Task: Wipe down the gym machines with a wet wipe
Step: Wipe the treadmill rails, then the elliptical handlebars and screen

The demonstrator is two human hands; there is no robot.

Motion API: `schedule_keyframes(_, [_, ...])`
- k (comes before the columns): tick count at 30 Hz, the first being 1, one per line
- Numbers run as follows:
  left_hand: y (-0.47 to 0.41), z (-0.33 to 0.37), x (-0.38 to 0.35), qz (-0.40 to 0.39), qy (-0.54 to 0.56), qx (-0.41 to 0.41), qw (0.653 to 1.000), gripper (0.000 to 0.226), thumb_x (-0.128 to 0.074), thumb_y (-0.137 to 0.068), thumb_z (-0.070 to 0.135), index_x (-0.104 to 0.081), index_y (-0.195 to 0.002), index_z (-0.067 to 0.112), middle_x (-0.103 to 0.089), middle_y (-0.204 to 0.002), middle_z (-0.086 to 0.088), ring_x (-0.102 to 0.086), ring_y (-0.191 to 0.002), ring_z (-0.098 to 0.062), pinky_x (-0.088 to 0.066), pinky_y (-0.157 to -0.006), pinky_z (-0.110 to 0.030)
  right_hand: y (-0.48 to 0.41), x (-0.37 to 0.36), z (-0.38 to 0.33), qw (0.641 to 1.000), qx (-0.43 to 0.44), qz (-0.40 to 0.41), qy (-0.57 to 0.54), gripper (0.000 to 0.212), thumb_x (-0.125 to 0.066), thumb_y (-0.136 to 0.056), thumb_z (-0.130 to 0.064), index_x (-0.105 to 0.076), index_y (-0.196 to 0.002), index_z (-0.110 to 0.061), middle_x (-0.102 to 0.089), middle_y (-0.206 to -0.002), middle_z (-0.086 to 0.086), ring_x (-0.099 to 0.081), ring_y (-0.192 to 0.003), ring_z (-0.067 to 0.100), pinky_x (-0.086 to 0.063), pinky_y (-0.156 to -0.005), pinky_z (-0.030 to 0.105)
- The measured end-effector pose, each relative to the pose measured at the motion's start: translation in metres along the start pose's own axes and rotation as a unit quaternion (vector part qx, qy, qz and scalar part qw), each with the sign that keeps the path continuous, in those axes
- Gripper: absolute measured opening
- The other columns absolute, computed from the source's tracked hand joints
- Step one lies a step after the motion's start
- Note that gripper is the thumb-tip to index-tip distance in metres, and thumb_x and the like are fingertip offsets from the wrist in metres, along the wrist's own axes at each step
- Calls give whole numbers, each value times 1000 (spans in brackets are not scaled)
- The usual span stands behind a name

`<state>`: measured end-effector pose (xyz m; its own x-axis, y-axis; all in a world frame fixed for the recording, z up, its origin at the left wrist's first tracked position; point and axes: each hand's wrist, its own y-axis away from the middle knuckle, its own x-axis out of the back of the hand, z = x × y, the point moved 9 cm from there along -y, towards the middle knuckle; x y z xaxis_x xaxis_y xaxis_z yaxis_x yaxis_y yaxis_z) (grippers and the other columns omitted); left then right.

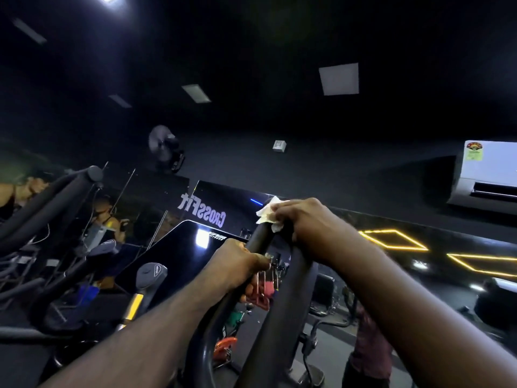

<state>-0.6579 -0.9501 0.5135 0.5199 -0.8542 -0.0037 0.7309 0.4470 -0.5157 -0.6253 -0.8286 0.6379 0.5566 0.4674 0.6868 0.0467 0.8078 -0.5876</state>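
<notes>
At top end of black machine handlebar (258, 239), right hand (302, 219) holds crumpled white wet wipe (268, 214) against bar tip, fingers curled over wipe. Lower on same bar, left hand (237, 264) grips it, fingers wrapped around. Second thick black bar (285, 303) stands just beside, under right wrist. Dark console screen (173, 261) left of hands. Behind: mirror with reversed CrossFit lettering (202, 210), wall fan (165, 147), white air conditioner (489, 175) at right, yellow diamond lights (391, 239).
</notes>
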Motion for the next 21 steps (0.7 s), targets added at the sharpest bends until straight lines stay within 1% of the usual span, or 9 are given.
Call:
schedule_keyframes(2, [-2,-1,-1,-1,3,-1,1000,19,-75,-86,8,-64,-86,-7,-57,-60,-21,-48,-39,-25,-44,-40,-29,16,-3,4,999,-16,-9,41,24,-64,-85,-3,-75,-96,-20,-71,-107,0,-69,-92,21,-57,-83,43])
schedule_keyframes(5, [-4,-1,-2,-5,1,-5,1000,17,-73,-85,7,-63,-84,-6,-56,-57,-19,-48,-39,-25,-44,-41,-30,60,-2,-9,998,16,-34,51,21,-65,-90,-8,-75,-102,-23,-68,-117,-2,-69,-102,18,-59,-89,43])
schedule_keyframes(7, [-5,0,-2,-5,-3,-5,1000,17,-73,-85,8,-64,-85,-6,-58,-57,-18,-49,-41,-25,-44,-43,-31,66,11,-9,999,29,-21,35,31,-69,-87,-2,-76,-107,-25,-69,-118,-6,-68,-105,12,-59,-93,36])
schedule_keyframes(11, [-3,-1,-3,-5,8,9,1000,14,-73,-88,8,-63,-88,-2,-57,-57,-12,-47,-40,-23,-43,-43,-29,24,36,20,987,-17,144,-65,30,-73,-87,2,-80,-107,-19,-73,-110,0,-69,-98,13,-53,-85,15])
schedule_keyframes(13, [-1,0,-2,-2,9,5,1000,13,-72,-89,8,-63,-86,-1,-56,-56,-11,-46,-40,-22,-42,-41,-28,13,15,39,977,-109,116,-143,34,-70,-93,-2,-79,-118,-23,-73,-116,-5,-65,-102,8,-41,-77,-2])
schedule_keyframes(15, [0,1,-2,2,6,-5,1000,13,-71,-90,7,-61,-87,-1,-56,-54,-10,-45,-39,-22,-41,-40,-27,26,6,43,970,-149,116,-155,37,-69,-94,-6,-78,-121,-30,-72,-117,-15,-62,-102,0,-36,-73,-6])
schedule_keyframes(17, [-2,0,-2,3,4,-8,1000,13,-70,-90,7,-60,-87,0,-56,-54,-9,-45,-38,-22,-41,-39,-28,52,8,49,966,-170,131,-142,46,-65,-92,-2,-77,-119,-37,-72,-115,-21,-62,-96,-8,-38,-70,-4])
schedule_keyframes(19, [-4,-2,-5,-3,11,-5,1000,12,-69,-90,8,-60,-88,1,-56,-55,-10,-45,-38,-22,-41,-40,-28,74,7,60,950,-207,138,-187,48,-63,-92,2,-79,-112,-39,-74,-97,-21,-64,-80,-11,-46,-64,4])
schedule_keyframes(21, [-4,-1,-6,-10,13,-5,1000,12,-69,-89,8,-59,-85,3,-55,-56,-11,-44,-38,-22,-40,-42,-27,74,5,75,894,-245,185,-327,48,-58,-92,9,-83,-100,-31,-77,-85,-11,-71,-75,3,-57,-66,19])
